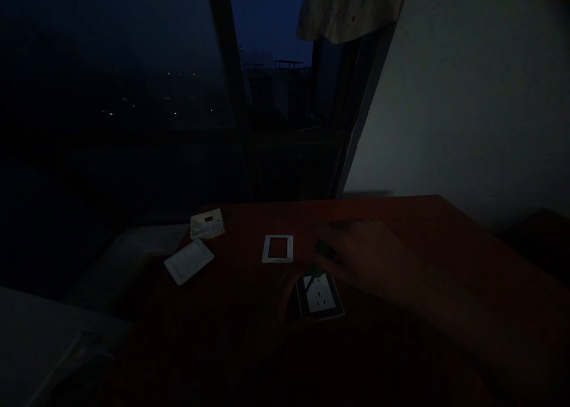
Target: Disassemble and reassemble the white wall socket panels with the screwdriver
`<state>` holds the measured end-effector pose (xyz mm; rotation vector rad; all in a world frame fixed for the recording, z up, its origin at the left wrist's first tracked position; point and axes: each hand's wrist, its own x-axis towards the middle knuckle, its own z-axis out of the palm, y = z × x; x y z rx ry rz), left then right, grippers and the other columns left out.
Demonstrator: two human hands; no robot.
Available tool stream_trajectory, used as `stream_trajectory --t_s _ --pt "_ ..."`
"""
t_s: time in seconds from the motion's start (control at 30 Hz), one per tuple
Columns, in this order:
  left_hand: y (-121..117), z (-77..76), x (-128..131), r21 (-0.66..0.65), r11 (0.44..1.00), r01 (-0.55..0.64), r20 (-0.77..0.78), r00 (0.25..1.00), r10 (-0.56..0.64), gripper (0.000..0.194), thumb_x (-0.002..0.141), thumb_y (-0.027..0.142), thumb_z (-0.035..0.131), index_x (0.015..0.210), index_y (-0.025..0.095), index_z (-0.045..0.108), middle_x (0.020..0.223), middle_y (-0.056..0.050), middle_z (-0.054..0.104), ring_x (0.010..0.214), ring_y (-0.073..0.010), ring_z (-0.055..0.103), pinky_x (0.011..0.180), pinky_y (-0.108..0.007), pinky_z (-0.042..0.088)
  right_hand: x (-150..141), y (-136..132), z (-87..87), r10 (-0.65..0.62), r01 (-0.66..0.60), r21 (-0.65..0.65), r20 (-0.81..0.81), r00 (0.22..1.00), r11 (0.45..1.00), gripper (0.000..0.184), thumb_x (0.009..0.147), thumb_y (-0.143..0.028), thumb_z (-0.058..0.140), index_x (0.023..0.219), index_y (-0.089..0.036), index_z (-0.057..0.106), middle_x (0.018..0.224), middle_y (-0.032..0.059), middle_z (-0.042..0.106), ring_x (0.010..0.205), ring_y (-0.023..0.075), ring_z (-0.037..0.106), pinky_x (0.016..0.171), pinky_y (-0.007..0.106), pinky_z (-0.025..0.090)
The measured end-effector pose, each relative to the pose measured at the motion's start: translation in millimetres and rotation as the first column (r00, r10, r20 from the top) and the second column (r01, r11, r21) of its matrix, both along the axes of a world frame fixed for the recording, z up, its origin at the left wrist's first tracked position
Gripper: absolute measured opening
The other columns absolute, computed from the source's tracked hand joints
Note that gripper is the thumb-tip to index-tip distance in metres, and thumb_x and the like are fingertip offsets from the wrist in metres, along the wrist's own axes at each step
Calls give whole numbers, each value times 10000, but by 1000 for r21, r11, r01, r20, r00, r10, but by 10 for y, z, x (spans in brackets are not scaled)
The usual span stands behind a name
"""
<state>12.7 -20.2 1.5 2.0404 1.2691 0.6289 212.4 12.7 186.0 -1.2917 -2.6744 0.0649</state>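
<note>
In the dim head view, my right hand (363, 253) is closed around the green and black handle of a screwdriver (325, 250). Its thin shaft slants down to the left over a wall socket (321, 297), which has a white face and a dark border. I cannot tell whether the tip sits in a screw. My left hand (281, 297), mostly lost in shadow, grips the socket's left side. Just behind the socket lies a white square frame (266, 249) on the reddish table.
A white faceplate (189, 261) lies at the table's left edge, with a white socket box (207, 223) behind it. The brown-red table (401, 217) stands against a dark window (178, 158) and a pale wall (467, 98). A curtain (351, 9) hangs above.
</note>
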Motion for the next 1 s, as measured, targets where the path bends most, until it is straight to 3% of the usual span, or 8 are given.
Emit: stream_trajectory --t_s 0.17,0.3,0.4,0.53,0.63,0.73,0.83,1.0 --pt "-8 9 -8 -27 1000 8 18 1000 -8 812 772 518 683 1442 272 296 1484 -108 345 1336 -335 346 1092 -529 298 28 -16 1 185 -213 -130 -197 963 968 596 804 -205 586 1368 -233 392 1184 76 636 1001 190 627 757 272 472" --pt "-2 60 11 -41 999 -8 15 1000 9 824 758 531 685 1445 284 304 1480 -105 354 1330 -358 348 1082 -521 315 -8 -12 6 6 -10 -62 -61 998 998 396 910 -398 474 1257 -210 503 941 80 707 767 215 675 597 296 458" --pt "5 97 20 -45 999 -12 10 1000 12 813 741 530 698 1431 295 338 1463 -90 385 1317 -356 368 1072 -492 339 -5 6 -9 -57 57 -40 -10 998 998 330 914 -363 465 1185 -198 558 887 82 716 703 217 671 562 300 442" --pt "4 106 14 -57 998 -20 1 1000 20 797 746 521 692 1427 291 346 1455 -89 396 1319 -356 364 1070 -490 340 88 11 0 166 -208 -182 -223 961 961 584 780 -157 598 1337 -228 436 1193 76 642 1008 191 631 779 284 485" --pt "4 106 14 -62 998 -22 -1 1000 22 795 752 523 683 1430 291 339 1456 -87 395 1320 -354 365 1067 -485 346 109 0 30 242 -314 -225 -297 924 922 620 782 -178 621 1361 -239 411 1298 74 578 1127 183 577 875 280 467" --pt "9 113 19 -61 998 -16 1 1000 16 808 743 517 694 1431 289 336 1457 -85 396 1308 -348 385 1065 -470 354 48 -7 46 73 -96 -150 -152 986 984 392 887 -383 532 1240 -213 540 1091 98 682 924 223 666 741 324 504" --pt "9 119 16 -62 998 -14 -1 1000 14 805 742 489 704 1430 279 341 1468 -91 382 1316 -352 372 1076 -477 337 9 -13 56 -67 66 -44 -7 998 997 319 911 -402 468 1103 -195 615 895 95 714 765 252 681 649 357 498" --pt "-2 117 9 -73 997 -10 -1 1000 10 795 755 505 690 1432 290 334 1473 -93 375 1318 -355 370 1068 -491 340 89 -6 87 201 -236 -175 -198 959 956 479 789 -116 563 1256 -215 523 1180 74 641 1003 190 628 826 293 485"
